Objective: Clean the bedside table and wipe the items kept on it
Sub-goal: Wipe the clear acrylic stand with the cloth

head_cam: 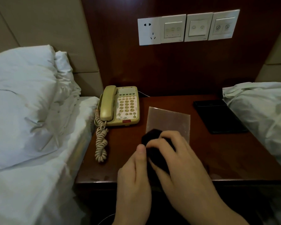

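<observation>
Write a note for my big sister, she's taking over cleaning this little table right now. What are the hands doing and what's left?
Hands: the left hand and the right hand both hold a dark object over the front of the bedside table; it is too dark to name.
Things: the beige phone sits at the back left, cord hanging off the left edge. A clear plastic sheet lies in the middle. A black folder lies at the right.
Done: cannot tell what has been wiped.
Left: probably the phone, sheet, folder and tabletop.
</observation>
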Tool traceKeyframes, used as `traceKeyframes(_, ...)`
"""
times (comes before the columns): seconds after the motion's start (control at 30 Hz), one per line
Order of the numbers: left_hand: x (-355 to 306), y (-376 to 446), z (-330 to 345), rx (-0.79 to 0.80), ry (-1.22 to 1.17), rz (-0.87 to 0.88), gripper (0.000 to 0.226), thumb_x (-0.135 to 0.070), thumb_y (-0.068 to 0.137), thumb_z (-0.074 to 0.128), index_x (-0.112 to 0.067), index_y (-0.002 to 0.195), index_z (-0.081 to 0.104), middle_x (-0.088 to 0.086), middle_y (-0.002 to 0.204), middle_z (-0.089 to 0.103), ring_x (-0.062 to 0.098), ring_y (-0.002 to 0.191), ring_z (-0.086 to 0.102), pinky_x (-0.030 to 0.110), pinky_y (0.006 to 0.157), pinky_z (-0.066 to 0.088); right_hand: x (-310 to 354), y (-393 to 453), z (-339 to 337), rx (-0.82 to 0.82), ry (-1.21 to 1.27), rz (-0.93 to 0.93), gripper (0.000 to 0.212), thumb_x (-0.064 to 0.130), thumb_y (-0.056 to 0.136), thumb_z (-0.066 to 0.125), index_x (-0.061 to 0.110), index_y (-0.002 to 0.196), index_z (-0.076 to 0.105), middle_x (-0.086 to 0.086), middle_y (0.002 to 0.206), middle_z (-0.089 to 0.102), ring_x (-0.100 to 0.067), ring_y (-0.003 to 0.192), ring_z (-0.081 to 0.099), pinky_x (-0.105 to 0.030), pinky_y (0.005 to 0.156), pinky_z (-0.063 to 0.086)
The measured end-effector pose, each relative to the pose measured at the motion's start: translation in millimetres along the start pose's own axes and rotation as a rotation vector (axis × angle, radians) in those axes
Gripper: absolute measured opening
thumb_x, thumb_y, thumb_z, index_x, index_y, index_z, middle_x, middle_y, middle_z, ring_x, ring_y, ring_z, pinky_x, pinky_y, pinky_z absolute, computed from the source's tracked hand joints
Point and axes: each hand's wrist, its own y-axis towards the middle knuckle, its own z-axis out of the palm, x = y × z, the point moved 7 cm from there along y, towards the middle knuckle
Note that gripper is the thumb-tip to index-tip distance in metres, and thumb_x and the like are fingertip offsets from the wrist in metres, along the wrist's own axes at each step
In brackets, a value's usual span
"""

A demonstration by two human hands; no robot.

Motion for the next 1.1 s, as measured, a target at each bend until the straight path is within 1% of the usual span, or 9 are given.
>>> traceKeyframes(0.2, -6.8, 0.6, 0.8, 0.037, 0.101, 0.046, 0.043, -0.05, 0.094, 0.043, -0.025, 0.075, 0.071, -0.002, 0.068, 0.075, 0.014, 0.068, 0.07, 0.028, 0.069, 0.054, -61.9, 24.7, -33.3, -0.298, 0.032, 0.263, 0.026, 0.037, 0.096, 0.054, 0.031, 0.121, 0.055, 0.013, 0.118, 0.04, -0.008, 0.11, 0.048, -0.023, 0.087, 0.043)
traceKeyframes(0.27, -0.7, 2.2, 1.1, 0.042, 0.095, -0.009, 0.037, -0.042, 0.1, 0.047, -0.026, 0.076, 0.07, 0.003, 0.067, 0.075, 0.019, 0.069, 0.072, 0.039, 0.076, 0.057, -64.8, 20.5, -33.1, -0.279, 0.017, 0.287, 0.024, 0.035, 0.096, 0.057, 0.031, 0.119, 0.056, 0.015, 0.114, 0.038, -0.007, 0.106, 0.049, -0.022, 0.084, 0.04)
traceKeyframes(0.37, 8.5, 7.3, -4.5, -0.006, 0.064, -0.08, 0.034, -0.033, 0.104, 0.05, -0.027, 0.078, 0.071, 0.007, 0.066, 0.075, 0.022, 0.069, 0.073, 0.05, 0.082, 0.056, -44.1, -0.1, -16.4, -0.107, 0.024, 0.224, 0.018, 0.036, 0.093, 0.06, 0.038, 0.111, 0.055, 0.021, 0.11, 0.037, -0.003, 0.102, 0.049, -0.02, 0.085, 0.041)
traceKeyframes(0.47, 9.1, 9.0, -4.2, 0.011, 0.053, -0.096, 0.036, -0.034, 0.105, 0.049, -0.026, 0.077, 0.07, 0.008, 0.065, 0.075, 0.021, 0.069, 0.073, 0.046, 0.081, 0.055, -41.5, -4.8, -14.1, -0.075, 0.002, 0.184, 0.016, 0.037, 0.091, 0.061, 0.039, 0.106, 0.056, 0.022, 0.108, 0.037, -0.001, 0.1, 0.049, -0.015, 0.083, 0.041)
traceKeyframes(0.57, 5.4, 4.1, 2.4, 0.08, 0.06, -0.083, 0.036, -0.036, 0.105, 0.047, -0.026, 0.077, 0.068, 0.008, 0.067, 0.076, 0.02, 0.073, 0.074, 0.044, 0.085, 0.054, -63.3, 14.2, -30.5, -0.2, 0.039, 0.277, 0.02, 0.035, 0.093, 0.061, 0.033, 0.113, 0.059, 0.018, 0.111, 0.04, -0.001, 0.101, 0.046, -0.005, 0.076, 0.032)
traceKeyframes(0.63, 3.1, 3.6, 1.1, 0.071, 0.079, -0.048, 0.036, -0.037, 0.105, 0.048, -0.027, 0.078, 0.069, 0.009, 0.072, 0.077, 0.023, 0.076, 0.073, 0.047, 0.084, 0.055, -69.6, 23.8, -40.9, -0.28, 0.081, 0.312, 0.019, 0.034, 0.094, 0.061, 0.032, 0.113, 0.059, 0.016, 0.112, 0.042, 0.001, 0.1, 0.046, -0.003, 0.073, 0.035)
traceKeyframes(0.83, 0.7, 12.6, -17.1, -0.056, 0.064, 0.008, 0.036, -0.033, 0.105, 0.049, -0.025, 0.077, 0.07, 0.008, 0.068, 0.074, 0.028, 0.072, 0.072, 0.048, 0.078, 0.057, -32.8, -12.7, -10.3, -0.034, 0.031, 0.211, 0.016, 0.044, 0.092, 0.055, 0.047, 0.105, 0.045, 0.026, 0.106, 0.034, 0.004, 0.095, 0.048, -0.014, 0.08, 0.041)
traceKeyframes(1.0, 0.0, 2.6, 2.8, 0.11, 0.028, -0.04, 0.036, -0.035, 0.104, 0.048, -0.021, 0.078, 0.069, 0.008, 0.065, 0.076, 0.017, 0.069, 0.073, 0.027, 0.073, 0.053, -67.6, 15.5, -44.7, -0.32, 0.049, 0.31, 0.021, 0.036, 0.094, 0.059, 0.028, 0.114, 0.059, 0.015, 0.108, 0.04, 0.0, 0.094, 0.045, -0.008, 0.073, 0.034)
traceKeyframes(1.1, 0.5, 2.6, 3.7, 0.104, 0.055, -0.003, 0.036, -0.035, 0.105, 0.049, -0.025, 0.077, 0.07, 0.007, 0.069, 0.076, 0.019, 0.072, 0.072, 0.032, 0.075, 0.053, -60.7, 17.5, -45.1, -0.272, -0.005, 0.284, 0.023, 0.035, 0.093, 0.059, 0.029, 0.115, 0.058, 0.015, 0.109, 0.038, -0.004, 0.098, 0.047, -0.012, 0.075, 0.034)
